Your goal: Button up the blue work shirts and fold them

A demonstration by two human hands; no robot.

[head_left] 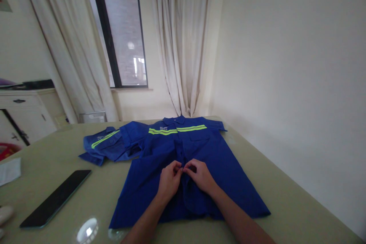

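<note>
A blue short-sleeved work shirt (pixel 211 160) with yellow-green reflective stripes lies spread on the table, its collar at the far end. My left hand (pixel 169 179) pinches the front opening low on the shirt, thumb against fingers. Right beside it, my right hand (pixel 200 175) pinches the same placket, and the fingertips of both hands nearly meet. The cloth is lifted in a ridge between them. Whatever small part lies under the fingertips is too small to make out.
A second blue garment (pixel 107 145) with a reflective stripe lies crumpled at the left, against the shirt's sleeve. A flat black slab (pixel 57 198) rests nearer on the greenish table (pixel 100 194). White paper (pixel 10 171) sits at the left edge. A wall (pixel 300 103) runs along the right side.
</note>
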